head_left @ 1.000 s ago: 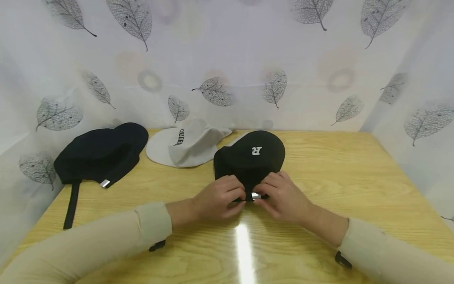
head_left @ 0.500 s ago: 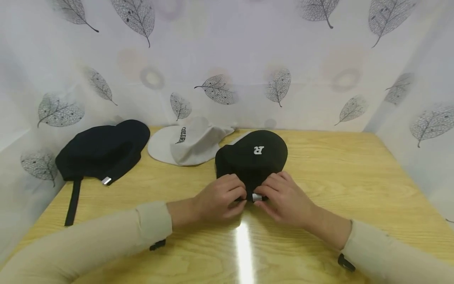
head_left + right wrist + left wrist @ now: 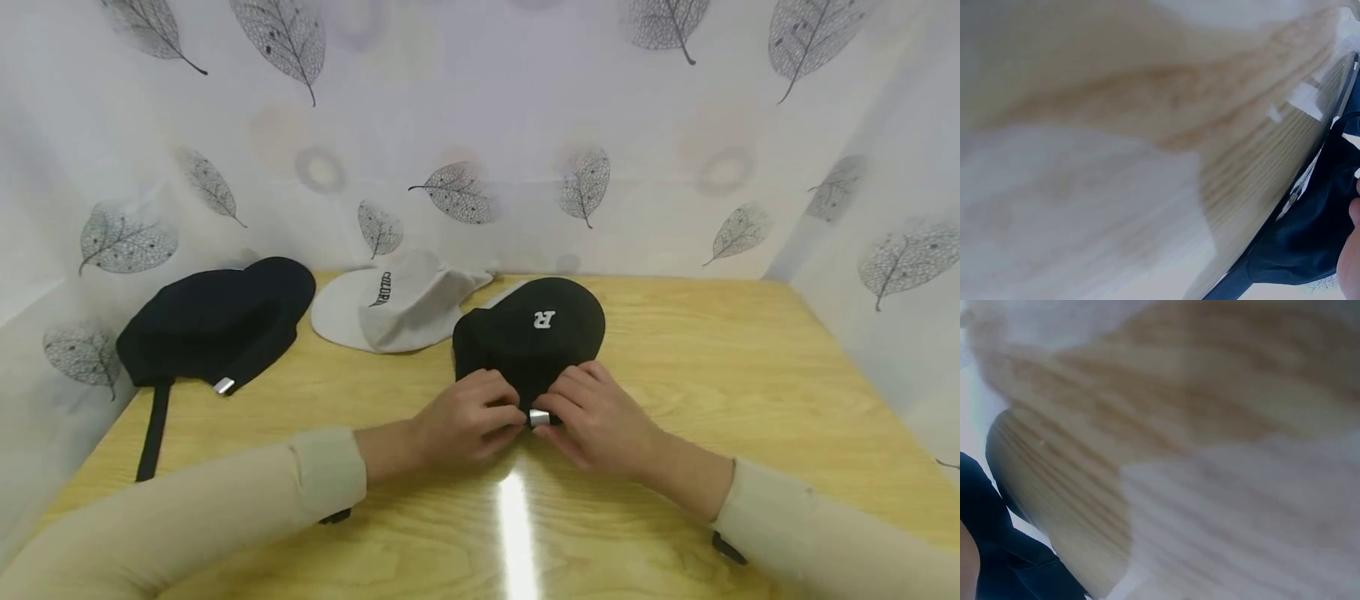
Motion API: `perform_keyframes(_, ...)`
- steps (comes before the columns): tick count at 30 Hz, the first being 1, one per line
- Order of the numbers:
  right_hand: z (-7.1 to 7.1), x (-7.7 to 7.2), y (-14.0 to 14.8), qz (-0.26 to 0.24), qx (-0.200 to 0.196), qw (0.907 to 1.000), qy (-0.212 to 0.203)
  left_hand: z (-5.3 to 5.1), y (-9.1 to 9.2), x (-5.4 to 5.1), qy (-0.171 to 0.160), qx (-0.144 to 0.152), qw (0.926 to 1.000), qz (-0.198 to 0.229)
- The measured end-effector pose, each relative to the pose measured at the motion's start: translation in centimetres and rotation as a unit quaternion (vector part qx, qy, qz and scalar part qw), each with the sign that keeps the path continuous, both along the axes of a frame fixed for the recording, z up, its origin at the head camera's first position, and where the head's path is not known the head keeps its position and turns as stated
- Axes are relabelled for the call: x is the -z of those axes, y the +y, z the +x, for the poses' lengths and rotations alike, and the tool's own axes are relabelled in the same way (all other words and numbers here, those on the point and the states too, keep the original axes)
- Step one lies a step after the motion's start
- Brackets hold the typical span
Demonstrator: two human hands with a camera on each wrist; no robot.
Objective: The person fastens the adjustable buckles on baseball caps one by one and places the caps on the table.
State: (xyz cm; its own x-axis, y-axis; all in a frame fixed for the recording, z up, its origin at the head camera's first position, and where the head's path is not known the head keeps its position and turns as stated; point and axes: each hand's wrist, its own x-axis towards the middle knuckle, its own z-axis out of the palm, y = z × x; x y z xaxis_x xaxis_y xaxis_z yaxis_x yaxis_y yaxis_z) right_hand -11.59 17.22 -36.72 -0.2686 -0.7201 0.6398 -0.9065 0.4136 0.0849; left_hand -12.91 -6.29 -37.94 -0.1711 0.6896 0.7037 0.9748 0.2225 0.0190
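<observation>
A black cap [image 3: 528, 337] with a white letter R lies at mid-table, its back opening towards me. My left hand [image 3: 467, 417] pinches the cap's rear strap between thumb and fingers, just left of a silver buckle [image 3: 540, 417]. From the other side, my right hand [image 3: 600, 421] pinches the strap end at that buckle. The fingertips of both hands nearly meet there, and they hide most of the strap. Dark cap fabric [image 3: 1300, 234] shows beside part of my right hand [image 3: 1349, 269] in the right wrist view.
To the left lies a dark navy cap [image 3: 217, 321], its loose strap [image 3: 153, 429] hanging towards me. A light grey cap [image 3: 412, 308] with dark lettering rests behind, close to the black cap. A leaf-print cloth [image 3: 480, 108] encloses the back and sides of the wooden table [image 3: 712, 358].
My left fingertips have shifted slightly right, closer to the silver buckle, which now shows a little more. The black cap and the other caps keep their places.
</observation>
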Motion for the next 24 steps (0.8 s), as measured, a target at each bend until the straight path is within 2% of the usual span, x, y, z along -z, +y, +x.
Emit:
perform_keyframes(6,0.04,0.17,-0.07,0.003,0.004,1.0,-0.008,0.03,-0.04,-0.06,0.0,-0.003,0.9999,0.01)
perform_keyframes(13,0.1,0.47,0.04,0.023,0.015,0.9991,-0.031,0.06,0.1,-0.14,0.013,0.036,0.9991,0.018)
perform_keyframes(16,0.12,0.38,0.04,0.029,0.014,0.9988,-0.037,0.0,0.17,-0.14,0.009,0.041,0.9989,0.018)
perform_keyframes(20,0.19,0.26,-0.06,0.034,0.007,0.9986,-0.04,-0.08,0.17,-0.07,0.006,0.04,0.999,0.018)
perform_keyframes(24,0.27,0.25,-0.13,0.035,0.01,0.9986,-0.037,-0.04,0.19,0.06,-0.004,0.027,0.9995,0.015)
